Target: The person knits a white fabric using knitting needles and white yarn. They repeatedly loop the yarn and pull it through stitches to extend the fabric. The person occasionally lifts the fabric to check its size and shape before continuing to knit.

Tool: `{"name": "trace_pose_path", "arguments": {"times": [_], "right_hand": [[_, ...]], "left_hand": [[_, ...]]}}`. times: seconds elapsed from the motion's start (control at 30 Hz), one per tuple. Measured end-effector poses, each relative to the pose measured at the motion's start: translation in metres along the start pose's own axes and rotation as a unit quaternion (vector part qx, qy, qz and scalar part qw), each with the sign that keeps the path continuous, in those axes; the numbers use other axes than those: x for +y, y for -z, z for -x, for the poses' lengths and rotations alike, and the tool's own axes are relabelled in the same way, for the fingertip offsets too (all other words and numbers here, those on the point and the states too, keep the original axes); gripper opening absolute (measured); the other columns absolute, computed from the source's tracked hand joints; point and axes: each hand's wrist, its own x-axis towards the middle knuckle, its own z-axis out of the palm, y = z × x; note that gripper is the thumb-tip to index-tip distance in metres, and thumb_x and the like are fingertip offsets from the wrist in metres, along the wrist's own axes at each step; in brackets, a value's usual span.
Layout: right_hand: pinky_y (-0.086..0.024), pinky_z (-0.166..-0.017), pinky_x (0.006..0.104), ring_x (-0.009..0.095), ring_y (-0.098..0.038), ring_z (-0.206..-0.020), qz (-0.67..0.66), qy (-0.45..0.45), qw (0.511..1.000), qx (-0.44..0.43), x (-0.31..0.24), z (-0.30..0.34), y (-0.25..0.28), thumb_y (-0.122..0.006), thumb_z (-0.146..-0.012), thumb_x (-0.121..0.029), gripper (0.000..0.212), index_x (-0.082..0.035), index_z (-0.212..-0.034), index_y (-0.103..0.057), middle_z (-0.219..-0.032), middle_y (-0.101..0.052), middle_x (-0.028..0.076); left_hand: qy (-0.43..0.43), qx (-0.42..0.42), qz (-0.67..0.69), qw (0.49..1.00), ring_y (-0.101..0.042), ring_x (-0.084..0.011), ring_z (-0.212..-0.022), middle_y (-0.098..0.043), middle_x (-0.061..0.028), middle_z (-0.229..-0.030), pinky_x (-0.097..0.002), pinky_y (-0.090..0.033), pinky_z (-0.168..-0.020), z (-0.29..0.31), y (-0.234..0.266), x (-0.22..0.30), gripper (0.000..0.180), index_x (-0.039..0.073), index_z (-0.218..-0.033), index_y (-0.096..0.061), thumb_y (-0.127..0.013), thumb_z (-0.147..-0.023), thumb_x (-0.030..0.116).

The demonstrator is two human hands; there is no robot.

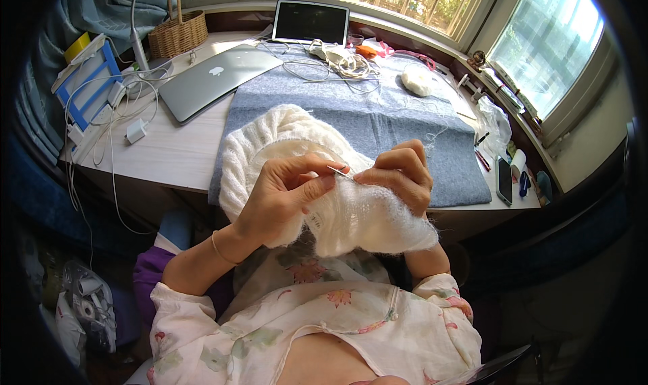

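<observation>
White fuzzy knitting [283, 132] hangs between my hands, partly resting on the blue-grey cloth at the desk's near edge. My left hand [287, 193] pinches its top edge, thumb and fingers closed around the work. Thin metal knitting needle tips [339, 172] show between the two hands, where they meet. With curled fingers, my right hand [399, 176] grips a needle and the knitting beside it. Most of each needle is hidden by fingers and fabric. A ball of white yarn [417, 80] lies farther back on the cloth, to the right, with loose strands near it.
A closed silver laptop [216, 78] lies at the left, with a tablet [310, 22] standing behind it. Coiled cables [344, 60] sit at the back. A wicker basket [177, 34] stands far left. At right are a phone [503, 180] and pens [482, 159].
</observation>
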Motion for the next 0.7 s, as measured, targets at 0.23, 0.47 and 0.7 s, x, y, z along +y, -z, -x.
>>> {"name": "trace_pose_path", "arguments": {"times": [0.23, 0.47, 0.7], "right_hand": [[-0.035, -0.061, 0.0277, 0.016, -0.047, -0.065, 0.008, 0.012, 1.000, 0.013, 0.0029, 0.0007, 0.0004, -0.067, -0.047, -0.024, 0.029, -0.009, -0.072, -0.068, -0.070, -0.053, 0.000], [-0.036, -0.060, 0.0272, 0.016, -0.047, -0.065, 0.003, 0.000, 1.000, 0.014, 0.0009, -0.0009, 0.0037, -0.066, -0.048, -0.025, 0.031, -0.008, -0.073, -0.069, -0.069, -0.054, 0.001], [-0.036, -0.061, 0.0286, 0.016, -0.047, -0.065, 0.015, 0.018, 1.000, 0.002, 0.0017, 0.0008, -0.0006, -0.068, -0.052, -0.028, 0.031, -0.008, -0.075, -0.068, -0.070, -0.054, 0.001]], "left_hand": [[-0.017, 0.025, 0.002, 1.000, -0.047, -0.0002, -0.063, -0.061, 0.0023, -0.087, -0.0138, -0.035, -0.052, -0.0009, 0.0006, -0.0045, 0.016, 0.003, -0.099, -0.063, -0.057, -0.084, 0.006], [-0.039, 0.025, 0.017, 0.999, -0.048, -0.0007, -0.066, -0.061, 0.0001, -0.091, -0.0139, -0.035, -0.051, -0.0012, 0.0017, 0.0002, 0.016, 0.003, -0.100, -0.063, -0.058, -0.084, 0.006], [-0.020, 0.002, 0.017, 1.000, -0.050, -0.0014, -0.072, -0.061, -0.0009, -0.092, -0.0143, -0.039, -0.057, -0.0008, 0.0008, -0.0033, 0.017, 0.002, -0.100, -0.062, -0.057, -0.084, 0.005]]}}
